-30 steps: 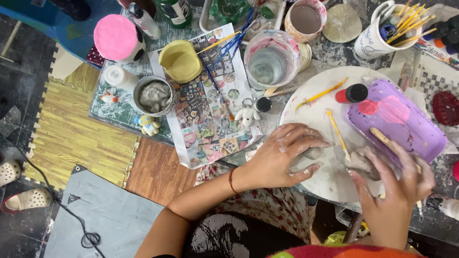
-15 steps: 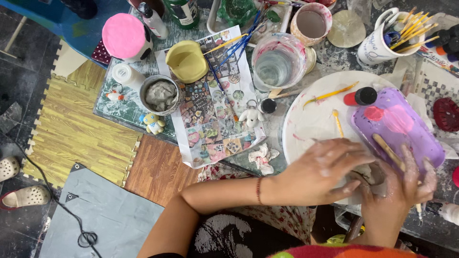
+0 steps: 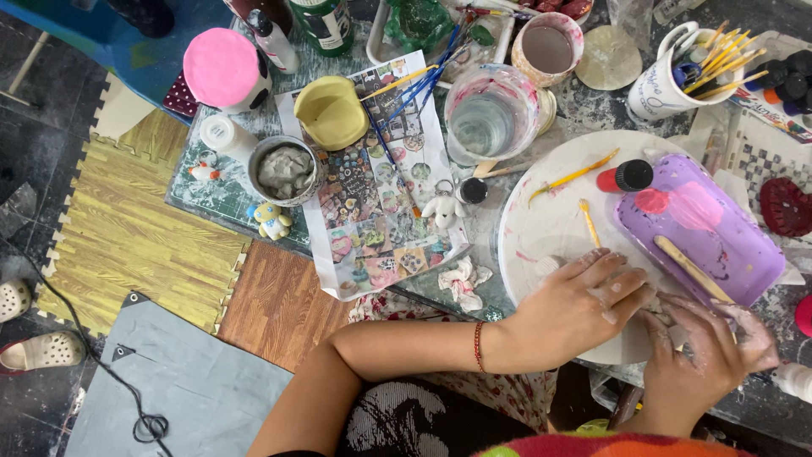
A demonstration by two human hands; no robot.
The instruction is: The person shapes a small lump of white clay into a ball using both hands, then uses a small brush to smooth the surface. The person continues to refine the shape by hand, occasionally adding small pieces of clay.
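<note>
My left hand [image 3: 584, 306], with a red thread bracelet at the wrist, lies fingers together over a small grey clay lump [image 3: 656, 310] on the near edge of a round white plate [image 3: 550, 224]. My right hand [image 3: 706, 355], smeared with clay, closes on the same lump from the right. The two hands touch over it and hide most of it. A smaller clay bit [image 3: 548, 266] sits on the plate just left of my left hand.
A purple tray [image 3: 706, 228] with a wooden stick [image 3: 689, 267] lies on the plate's right. Yellow brushes [image 3: 575, 175], a red paint bottle [image 3: 624, 177], a water cup [image 3: 484, 118], a clay tub [image 3: 283, 169], a printed sheet [image 3: 372, 211] and a brush mug [image 3: 668, 85] crowd the table.
My left hand has slid right across the plate, from apart from the right hand to resting over the clay lump that the right hand holds.
</note>
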